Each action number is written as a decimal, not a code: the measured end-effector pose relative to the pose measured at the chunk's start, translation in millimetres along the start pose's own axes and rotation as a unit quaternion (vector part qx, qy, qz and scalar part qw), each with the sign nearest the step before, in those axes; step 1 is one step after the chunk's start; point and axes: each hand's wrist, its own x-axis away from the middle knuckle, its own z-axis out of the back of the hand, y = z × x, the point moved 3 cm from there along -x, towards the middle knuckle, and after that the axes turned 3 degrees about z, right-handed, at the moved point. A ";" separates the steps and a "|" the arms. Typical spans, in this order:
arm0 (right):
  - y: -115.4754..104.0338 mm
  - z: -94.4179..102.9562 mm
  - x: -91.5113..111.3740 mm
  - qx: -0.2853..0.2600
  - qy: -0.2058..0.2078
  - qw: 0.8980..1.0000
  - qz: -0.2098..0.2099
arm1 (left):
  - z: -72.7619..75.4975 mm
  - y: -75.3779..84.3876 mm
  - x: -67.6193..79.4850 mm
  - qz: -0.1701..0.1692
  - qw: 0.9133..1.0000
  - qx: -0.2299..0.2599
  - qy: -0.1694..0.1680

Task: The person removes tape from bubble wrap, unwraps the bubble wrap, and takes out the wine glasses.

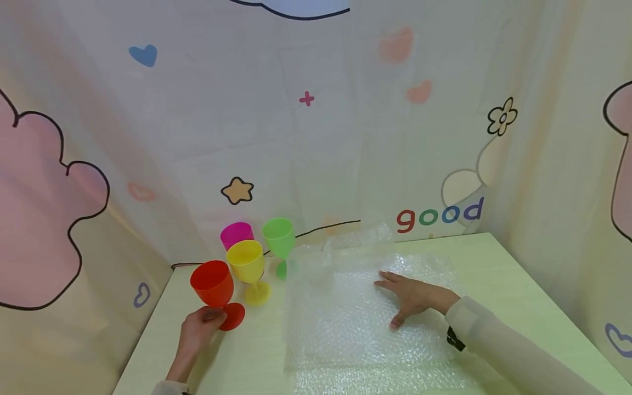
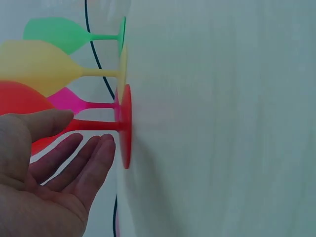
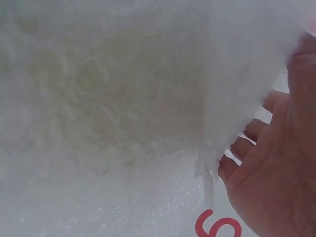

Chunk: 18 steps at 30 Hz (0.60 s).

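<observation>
A red plastic goblet [image 1: 211,282] stands at the left of the table, foot on the tabletop. My left hand [image 1: 196,332] is at its stem; in the left wrist view the thumb lies over the stem [image 2: 96,125] and the loosely bent fingers are below it, with a gap between. Sheets of clear bubble wrap [image 1: 331,312] lie stacked across the middle. Over them my right hand [image 1: 415,297] is spread, palm down. The right wrist view has the wrap filling most of the picture, beside the right palm [image 3: 269,182].
Close behind the red goblet are a yellow goblet [image 1: 246,262], a magenta goblet [image 1: 237,232] and a green goblet [image 1: 279,237]. A patterned curtain [image 1: 340,142] hangs at the back and sides of the pale table [image 1: 523,307]. One wrap corner rises against the curtain.
</observation>
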 end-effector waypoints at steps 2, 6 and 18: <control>0.5 0.7 -0.2 0.001 0.004 1.000 0.002 | 0.0 2.4 1.4 -0.003 1.000 -0.002 -0.010; 2.1 2.0 -0.7 0.007 0.008 1.000 0.005 | -4.6 12.7 9.0 -0.019 0.999 -0.011 -0.037; -1.4 12.5 2.6 -0.007 0.030 1.000 0.004 | -25.3 62.8 31.8 -0.088 0.992 -0.023 -0.083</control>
